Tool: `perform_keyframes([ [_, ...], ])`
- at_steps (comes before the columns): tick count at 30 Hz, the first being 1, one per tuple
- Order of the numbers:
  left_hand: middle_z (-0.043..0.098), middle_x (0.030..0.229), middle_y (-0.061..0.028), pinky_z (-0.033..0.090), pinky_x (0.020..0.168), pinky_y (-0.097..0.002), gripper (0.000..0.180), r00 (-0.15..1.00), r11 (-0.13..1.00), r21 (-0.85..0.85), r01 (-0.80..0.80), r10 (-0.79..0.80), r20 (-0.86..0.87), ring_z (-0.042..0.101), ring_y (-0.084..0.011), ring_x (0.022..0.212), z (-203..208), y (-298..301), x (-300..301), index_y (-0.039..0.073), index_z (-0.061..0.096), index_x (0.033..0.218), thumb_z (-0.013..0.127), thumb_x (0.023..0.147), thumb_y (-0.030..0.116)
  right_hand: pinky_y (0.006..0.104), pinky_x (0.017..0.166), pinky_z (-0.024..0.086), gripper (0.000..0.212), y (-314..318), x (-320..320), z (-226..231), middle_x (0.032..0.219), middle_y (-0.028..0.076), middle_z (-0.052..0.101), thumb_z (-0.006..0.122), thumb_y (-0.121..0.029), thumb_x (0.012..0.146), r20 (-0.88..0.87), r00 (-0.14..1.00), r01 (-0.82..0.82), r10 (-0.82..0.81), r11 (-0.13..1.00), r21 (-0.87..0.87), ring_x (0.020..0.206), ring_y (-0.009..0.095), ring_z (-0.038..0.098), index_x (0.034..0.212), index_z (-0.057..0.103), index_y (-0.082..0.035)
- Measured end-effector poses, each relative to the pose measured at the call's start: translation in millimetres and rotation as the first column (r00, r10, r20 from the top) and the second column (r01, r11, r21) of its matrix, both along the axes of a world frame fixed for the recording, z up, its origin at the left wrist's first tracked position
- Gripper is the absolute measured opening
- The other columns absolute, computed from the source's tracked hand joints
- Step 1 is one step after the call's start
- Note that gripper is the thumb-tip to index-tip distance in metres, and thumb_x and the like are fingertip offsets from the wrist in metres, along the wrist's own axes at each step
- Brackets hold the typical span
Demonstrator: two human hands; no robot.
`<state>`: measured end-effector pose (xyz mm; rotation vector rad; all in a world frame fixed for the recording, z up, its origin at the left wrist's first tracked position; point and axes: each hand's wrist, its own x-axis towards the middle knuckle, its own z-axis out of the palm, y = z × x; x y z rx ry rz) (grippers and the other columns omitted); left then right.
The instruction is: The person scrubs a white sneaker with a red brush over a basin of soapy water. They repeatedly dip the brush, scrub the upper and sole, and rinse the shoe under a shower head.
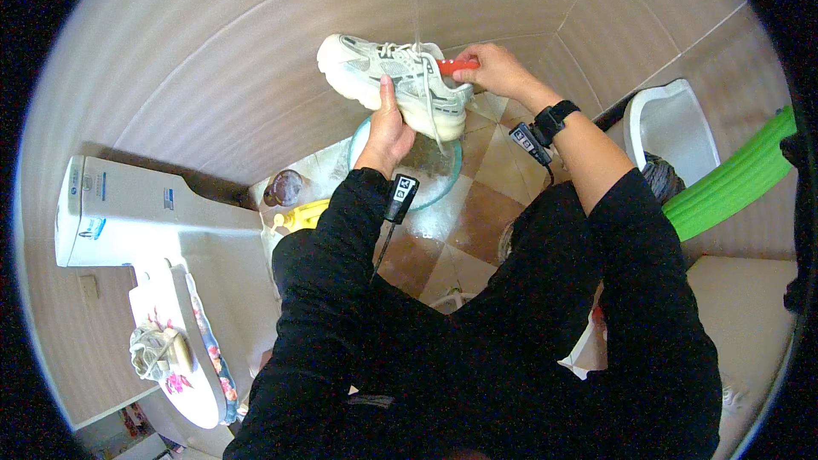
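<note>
A white and grey sneaker [354,75] is held up over a clear, teal-rimmed basin [457,172] on the tiled floor. My left hand [389,138] grips the shoe from below, thumb pressed against its side, toe pointing left. In my right hand [501,72], fingers are closed around a red-handled tool [460,66] that reaches into the shoe's opening. The tool's other end is hidden by the shoe. White laces hang loose down the sneaker's side. Whitish suds or water appear in the basin.
At left stands a white toilet [128,209]; another sneaker [156,351] rests on its lid. Beside the basin are a yellow bottle [304,215] and a dark round container [286,187]. At right are a white plastic tub [673,123] and a long green plastic object [733,175]. Tiled walls close in ahead.
</note>
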<state>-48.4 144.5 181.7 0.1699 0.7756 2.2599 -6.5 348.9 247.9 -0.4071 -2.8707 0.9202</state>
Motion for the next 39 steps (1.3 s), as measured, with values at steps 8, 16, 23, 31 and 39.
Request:
perform_keyframes([
  [8, 0.049, 0.151, -0.0084, 0.035, 0.119, -0.047, 0.066, 0.996, 0.995, 0.061, 0.084, -0.086, 0.018, 0.047, -0.0273, 0.138, -1.0, 0.7, 4.5, 0.008, 0.037, 0.151, 0.045, 0.104, 0.053, 0.0394, 0.079, 0.057, 0.036, -9.5, -14.5, 13.6, 0.097, 0.019, 0.075, 0.074, -0.033, 0.084, 0.035, 0.998, -0.043, 0.045, 0.998, -0.045, 0.083, 0.03, 0.074, 0.107, 0.076, -0.006],
  [16, 0.049, 0.152, -0.0087, 0.035, 0.118, -0.048, 0.064, 0.997, 0.995, -0.065, 0.075, -0.077, -0.032, 0.047, -0.0276, 0.139, 3.0, -3.8, 0.8, 0.007, 0.04, 0.151, 0.041, 0.106, 0.053, 0.0397, 0.076, 0.056, 0.033, -3.4, -2.9, 23.8, 0.097, 0.02, 0.075, 0.073, -0.029, 0.086, 0.029, 0.991, -0.124, 0.129, 0.983, -0.134, 0.083, 0.028, 0.073, 0.109, 0.076, -0.005],
  [23, 0.048, 0.152, -0.0073, 0.035, 0.118, -0.0459, 0.066, 1.0, 0.995, -0.097, 0.006, -0.008, -0.021, 0.047, -0.0257, 0.138, 5.5, -12.6, -0.1, 0.008, 0.038, 0.152, 0.046, 0.104, 0.053, 0.0349, 0.082, 0.055, 0.033, -1.6, -5.5, 14.1, 0.104, 0.011, 0.077, 0.068, -0.02, 0.092, -0.064, 0.909, -0.41, 0.412, 0.858, -0.309, 0.088, 0.018, 0.07, 0.122, 0.071, -0.007],
  [31, 0.054, 0.143, -0.0087, 0.041, 0.113, -0.0407, 0.062, 0.962, 0.965, -0.133, -0.228, 0.202, -0.184, 0.052, -0.0241, 0.13, 1.0, -48.8, -32.6, 0.005, 0.039, 0.149, 0.066, 0.1, 0.03, 0.0332, 0.088, 0.051, 0.033, 12.1, 28.6, 24.4, 0.108, 0.007, 0.077, 0.07, -0.015, 0.093, 0.102, 0.859, -0.454, 0.502, 0.838, -0.304, 0.095, 0.017, 0.066, 0.126, 0.071, -0.011],
  [39, 0.055, 0.14, -0.0095, 0.042, 0.11, -0.0386, 0.065, 0.943, 0.909, -0.318, -0.27, 0.182, -0.279, 0.053, -0.023, 0.127, 9.3, -57.9, -36.6, 0.001, 0.039, 0.148, 0.07, 0.098, 0.027, 0.047, 0.079, 0.055, 0.029, -6.5, 50.2, 28.3, 0.097, 0.016, 0.073, 0.066, -0.02, 0.089, 0.031, 0.89, -0.406, 0.455, 0.759, 0.509, 0.097, 0.035, 0.07, 0.117, 0.075, -0.025],
])
